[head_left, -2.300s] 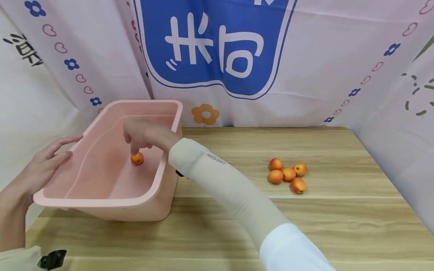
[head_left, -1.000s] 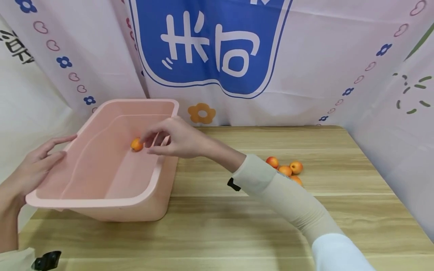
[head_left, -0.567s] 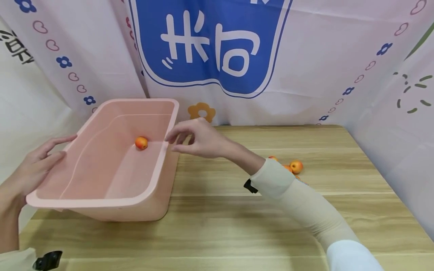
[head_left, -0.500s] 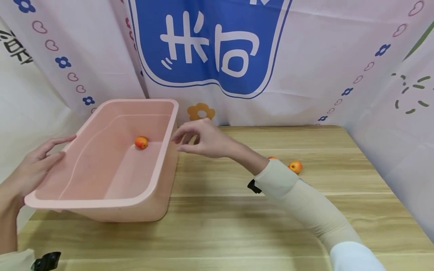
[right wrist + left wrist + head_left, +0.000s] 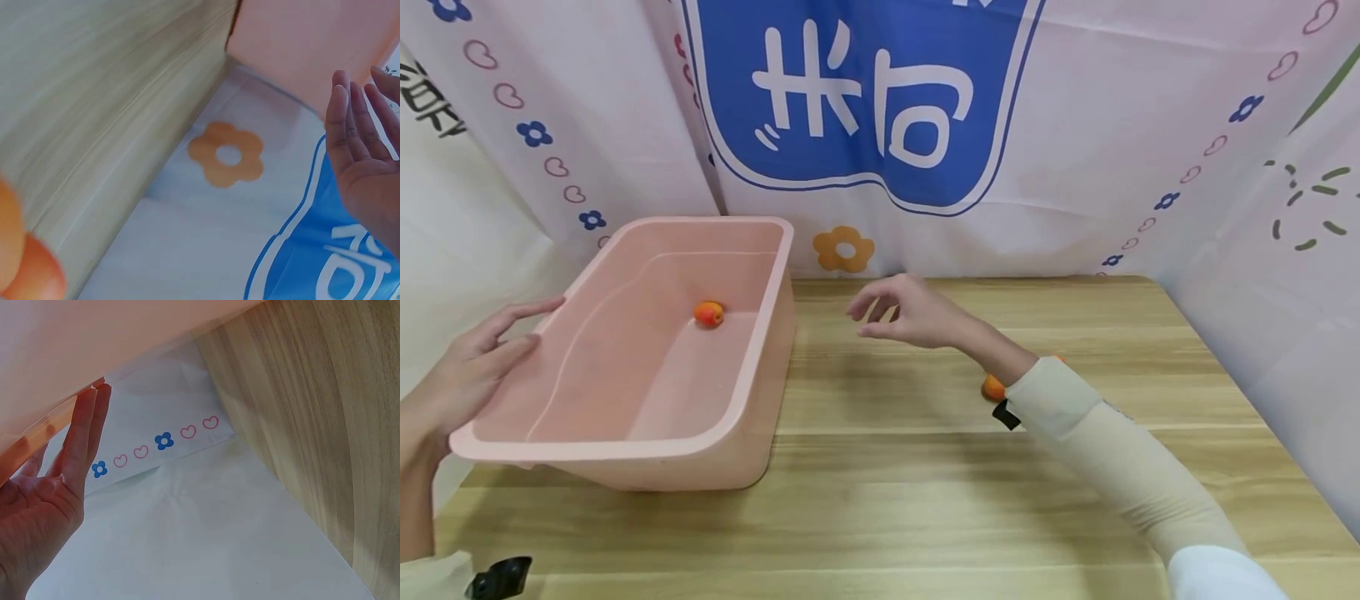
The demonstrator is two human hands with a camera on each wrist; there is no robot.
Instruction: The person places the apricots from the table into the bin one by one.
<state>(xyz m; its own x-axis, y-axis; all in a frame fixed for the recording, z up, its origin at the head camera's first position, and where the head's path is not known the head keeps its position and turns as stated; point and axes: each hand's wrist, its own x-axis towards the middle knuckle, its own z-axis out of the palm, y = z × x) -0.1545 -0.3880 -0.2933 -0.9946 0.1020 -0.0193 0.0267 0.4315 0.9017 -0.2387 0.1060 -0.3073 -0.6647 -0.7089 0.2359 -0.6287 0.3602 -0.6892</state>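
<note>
Hands, tub and fruit at a wood-grain table [image 5: 880,521]. The left hand [image 5: 469,371] grips the pink tub [image 5: 640,450] by its left rim; in the left wrist view its long fingers lie nearly straight beneath the lip, while the thumb rests at the rim's outer edge in the head view. The right hand [image 5: 917,312] hangs above the table, to the right of the tub and apart from it, its fingers gently curved and the thumb separated from them, with a gap between the tips. One orange-red fruit [image 5: 708,314] lies inside the tub, on the floor near the far right corner. A second fruit [image 5: 992,387] lies on the table, partly covered by the pale right sleeve [image 5: 1097,425]; only a sliver of another shows above the cuff. Two blurred fruits enter the lower left of the right wrist view. Behind, a white backdrop [image 5: 1097,150] carries a blue panel [image 5: 730,83] with white characters and, below it, an orange flower [image 5: 825,248].
</note>
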